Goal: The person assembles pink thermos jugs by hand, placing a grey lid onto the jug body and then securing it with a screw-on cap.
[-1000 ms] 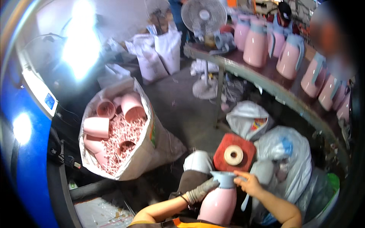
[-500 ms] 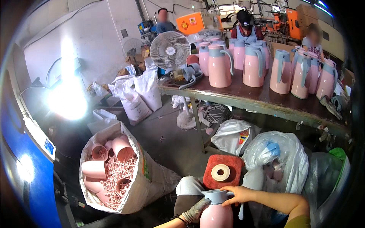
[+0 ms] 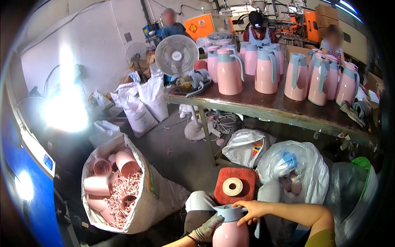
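Note:
Upright at the lower edge stands a pink vacuum jug (image 3: 231,235) with a grey-blue collar and spout (image 3: 229,213). My left hand (image 3: 208,227), in a grey glove, is closed round the left side of the jug just under the collar. My bare right hand (image 3: 252,210) grips the collar from the right, its fingers over the top edge and side. The grey-blue handle (image 3: 258,228) hangs below that hand. The jug's base lies outside the picture. Just beyond it, a cream ring (image 3: 240,186) rests on a red padded block (image 3: 221,193).
At left stands a woven sack (image 3: 154,206) with pink cups and scraps. Clear plastic bags (image 3: 314,177) lie at right. Several finished jugs (image 3: 230,78) fill the long table (image 3: 267,108) ahead, beside a fan (image 3: 177,55). Other people (image 3: 259,35) are behind it.
The whole scene has shifted slightly left in the picture. Both hands stay on the jug, with almost the same hold.

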Available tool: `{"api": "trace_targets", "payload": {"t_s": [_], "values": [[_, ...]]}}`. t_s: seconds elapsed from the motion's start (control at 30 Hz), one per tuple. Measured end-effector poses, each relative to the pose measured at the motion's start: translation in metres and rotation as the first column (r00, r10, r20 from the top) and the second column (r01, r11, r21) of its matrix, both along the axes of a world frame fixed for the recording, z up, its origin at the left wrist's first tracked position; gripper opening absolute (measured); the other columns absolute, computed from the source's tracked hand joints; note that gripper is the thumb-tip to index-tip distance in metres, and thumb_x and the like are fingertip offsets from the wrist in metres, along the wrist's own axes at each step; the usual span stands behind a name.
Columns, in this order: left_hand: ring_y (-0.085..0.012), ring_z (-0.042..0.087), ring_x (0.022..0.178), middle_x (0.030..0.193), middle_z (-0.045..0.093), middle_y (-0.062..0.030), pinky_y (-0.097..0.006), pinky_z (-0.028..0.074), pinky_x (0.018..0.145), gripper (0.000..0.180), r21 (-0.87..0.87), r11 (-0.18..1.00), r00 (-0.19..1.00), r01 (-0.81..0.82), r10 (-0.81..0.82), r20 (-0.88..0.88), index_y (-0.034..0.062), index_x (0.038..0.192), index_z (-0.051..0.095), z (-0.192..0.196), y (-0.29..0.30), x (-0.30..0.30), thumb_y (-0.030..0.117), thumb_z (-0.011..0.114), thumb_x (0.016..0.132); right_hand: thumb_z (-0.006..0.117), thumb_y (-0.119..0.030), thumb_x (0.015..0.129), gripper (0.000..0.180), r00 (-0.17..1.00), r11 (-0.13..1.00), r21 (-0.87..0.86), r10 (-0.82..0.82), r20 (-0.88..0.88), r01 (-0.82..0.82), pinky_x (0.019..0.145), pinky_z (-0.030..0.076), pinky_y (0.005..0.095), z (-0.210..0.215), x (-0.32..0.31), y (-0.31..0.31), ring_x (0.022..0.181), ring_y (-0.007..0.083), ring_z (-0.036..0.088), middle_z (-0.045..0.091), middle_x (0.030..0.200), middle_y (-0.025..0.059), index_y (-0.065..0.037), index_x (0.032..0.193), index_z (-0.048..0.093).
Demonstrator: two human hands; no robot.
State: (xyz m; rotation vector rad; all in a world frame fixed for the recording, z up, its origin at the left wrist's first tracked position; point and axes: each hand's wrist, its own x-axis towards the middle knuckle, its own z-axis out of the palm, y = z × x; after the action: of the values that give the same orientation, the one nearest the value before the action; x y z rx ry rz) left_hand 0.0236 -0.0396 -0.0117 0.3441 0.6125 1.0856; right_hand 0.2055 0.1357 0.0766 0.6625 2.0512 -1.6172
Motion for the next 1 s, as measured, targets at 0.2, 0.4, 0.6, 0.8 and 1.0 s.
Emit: {"api": "trace_targets", "payload": {"t_s": [0.2, 0.4, 0.6, 0.8, 1.0], "values": [[-0.0180, 0.053, 0.126, 0.142, 0.053, -0.0084, -0.037, 0.041, 0.109, 0.073, 0.061, 0.998, 0.981, -0.021, 0.032, -0.190, 0.0086, 0.150, 0.036, -0.020, -0.001, -0.004, 0.048, 0.061, 0.095, 0.088, -0.047, 0.071, 0.096, 0.997, 0.999, 0.014, 0.028, 0.068, -0.029, 0.056, 0.053, 0.0274, 0.002, -0.006, 0.001, 0.067, 0.0153, 0.067, 0.068, 0.086, 0.0090, -0.009, 0.144, 0.038], [-0.0172, 0.048, 0.129, 0.144, 0.049, -0.0081, -0.035, 0.038, 0.111, 0.071, 0.083, 0.997, 0.962, 0.000, 0.022, -0.272, 0.0065, 0.151, 0.033, -0.011, 0.001, -0.007, 0.044, 0.059, 0.097, 0.088, -0.049, 0.069, 0.095, 1.000, 0.999, 0.045, 0.008, 0.024, -0.009, 0.054, 0.050, 0.0285, 0.001, -0.004, 0.002, 0.060, 0.0150, 0.062, 0.066, 0.084, 0.0090, -0.010, 0.142, 0.041], [-0.0161, 0.050, 0.125, 0.139, 0.051, -0.0082, -0.033, 0.039, 0.109, 0.067, 0.039, 0.998, 0.979, 0.053, -0.045, -0.199, 0.0038, 0.150, 0.033, 0.010, 0.016, -0.007, 0.036, 0.060, 0.097, 0.088, -0.049, 0.069, 0.093, 0.998, 0.996, 0.057, -0.060, -0.029, 0.061, 0.054, 0.050, 0.0293, 0.003, 0.009, 0.005, 0.058, 0.0157, 0.062, 0.065, 0.090, 0.0106, -0.009, 0.140, 0.043], [-0.0160, 0.043, 0.133, 0.146, 0.046, -0.0077, -0.033, 0.033, 0.113, 0.074, 0.169, 0.973, 0.908, 0.159, -0.077, -0.411, 0.0046, 0.152, 0.029, 0.018, 0.025, 0.000, 0.043, 0.059, 0.097, 0.088, -0.047, 0.069, 0.090, 0.988, 0.987, 0.057, -0.147, -0.047, 0.150, 0.055, 0.050, 0.0291, 0.008, 0.034, -0.001, 0.058, 0.0147, 0.062, 0.065, 0.082, 0.0085, -0.007, 0.137, 0.046], [-0.0136, 0.043, 0.130, 0.144, 0.047, -0.0063, -0.032, 0.031, 0.113, 0.063, 0.141, 0.975, 0.900, 0.173, -0.098, -0.424, 0.0059, 0.153, 0.029, 0.017, 0.022, 0.001, 0.034, 0.052, 0.102, 0.089, -0.044, 0.070, 0.086, 0.988, 0.988, 0.033, -0.151, -0.035, 0.152, 0.054, 0.050, 0.0283, 0.008, 0.037, -0.001, 0.059, 0.0131, 0.062, 0.065, 0.086, 0.0082, -0.009, 0.136, 0.047]]}}
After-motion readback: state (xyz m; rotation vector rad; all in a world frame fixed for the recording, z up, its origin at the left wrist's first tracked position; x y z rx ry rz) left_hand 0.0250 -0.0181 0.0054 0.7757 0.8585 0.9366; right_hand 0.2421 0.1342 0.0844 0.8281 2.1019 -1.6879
